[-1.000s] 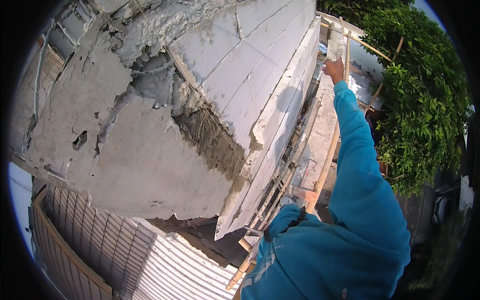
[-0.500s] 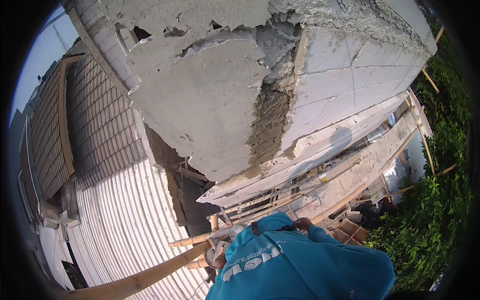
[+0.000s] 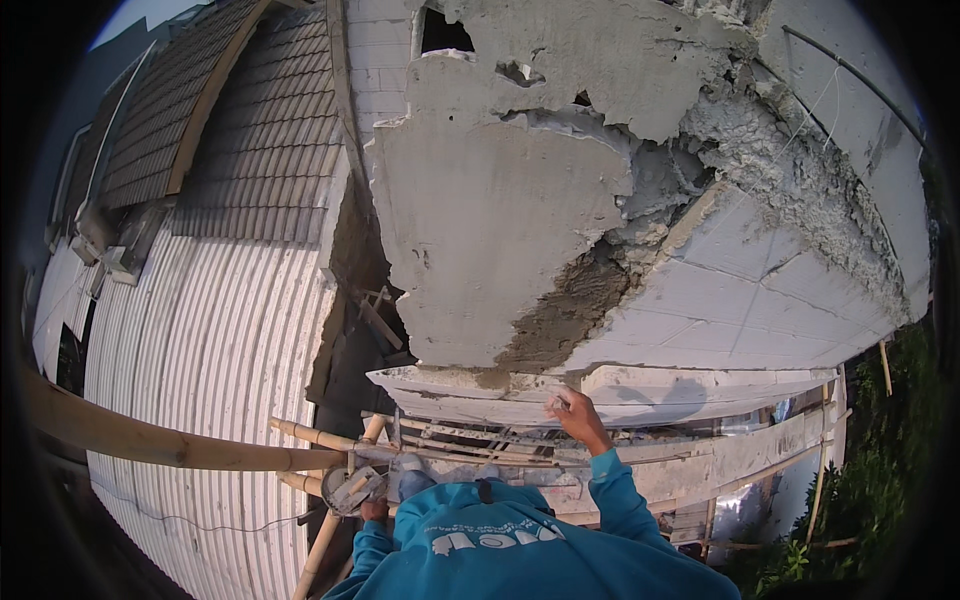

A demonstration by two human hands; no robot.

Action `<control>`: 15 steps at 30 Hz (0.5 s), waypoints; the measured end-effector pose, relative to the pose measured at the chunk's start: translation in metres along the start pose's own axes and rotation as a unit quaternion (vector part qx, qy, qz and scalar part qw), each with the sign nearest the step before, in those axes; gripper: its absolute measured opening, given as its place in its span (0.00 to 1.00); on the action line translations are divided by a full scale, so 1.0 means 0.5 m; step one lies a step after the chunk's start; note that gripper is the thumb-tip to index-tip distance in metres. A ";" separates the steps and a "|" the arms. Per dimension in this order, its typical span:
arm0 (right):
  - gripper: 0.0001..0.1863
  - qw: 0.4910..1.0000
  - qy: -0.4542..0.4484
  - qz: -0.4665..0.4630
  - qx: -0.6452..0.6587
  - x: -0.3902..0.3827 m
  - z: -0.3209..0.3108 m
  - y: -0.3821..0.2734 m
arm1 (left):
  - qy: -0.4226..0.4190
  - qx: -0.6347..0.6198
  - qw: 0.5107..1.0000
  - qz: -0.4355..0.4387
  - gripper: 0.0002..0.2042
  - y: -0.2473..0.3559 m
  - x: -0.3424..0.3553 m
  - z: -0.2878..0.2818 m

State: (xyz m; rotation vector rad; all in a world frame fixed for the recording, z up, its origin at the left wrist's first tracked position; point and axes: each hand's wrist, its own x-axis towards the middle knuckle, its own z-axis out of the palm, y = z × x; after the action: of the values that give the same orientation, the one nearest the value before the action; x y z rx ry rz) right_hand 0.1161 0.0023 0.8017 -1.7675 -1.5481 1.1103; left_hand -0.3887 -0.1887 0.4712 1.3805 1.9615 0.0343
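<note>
My right hand [image 3: 577, 416] reaches up to the pale ledge [image 3: 660, 395] at the wall's foot. Its fingers are partly bent and apart, with pale smears near the tips, and I see no tool in them. Lower left, my left hand [image 3: 374, 509] is closed at the edge of a small round bucket [image 3: 333, 489]. A flat greyish piece lies across the bucket; its kind is unclear. Above the ledge, a dark wet mortar patch [image 3: 570, 305] lies between smooth grey plaster [image 3: 490, 220] and white blockwork [image 3: 730, 290].
Bamboo poles [image 3: 200, 450] cross beside the bucket at left. A corrugated roof [image 3: 200, 340] and a tiled roof [image 3: 265, 130] lie beyond. Below the ledge runs a dusty plank [image 3: 700, 470]. Leafy greenery [image 3: 870, 480] fills the lower right. A dark rod [image 3: 850, 75] juts out at upper right.
My right hand has come up from beside my body to the ledge, its arm now stretched out. The view has turned, so wall and ledge sit more level. My left hand stays by the bucket.
</note>
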 end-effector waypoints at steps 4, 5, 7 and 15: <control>0.23 0.972 0.083 -0.215 0.048 0.048 -0.089 -0.330 | 0.016 -0.163 0.975 -0.147 0.20 0.023 0.058 0.022; 0.22 0.951 0.130 -0.276 0.058 0.055 -0.110 -0.394 | -0.001 -0.108 0.991 -0.080 0.20 0.029 0.066 0.019; 0.20 0.887 0.262 -0.381 -0.004 0.070 -0.158 -0.511 | -0.005 -0.072 0.997 0.029 0.21 0.040 0.073 -0.008; 0.16 0.548 0.556 -0.592 -0.199 0.183 -0.304 -0.908 | 0.096 -0.184 0.978 -0.001 0.19 0.136 0.087 -0.235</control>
State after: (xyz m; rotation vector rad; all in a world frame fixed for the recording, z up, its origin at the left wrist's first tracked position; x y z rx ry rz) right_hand 0.0041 0.1994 1.2332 -0.7049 -1.4850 -0.9639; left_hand -0.4074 -0.0805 0.5620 1.1635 1.9865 0.5228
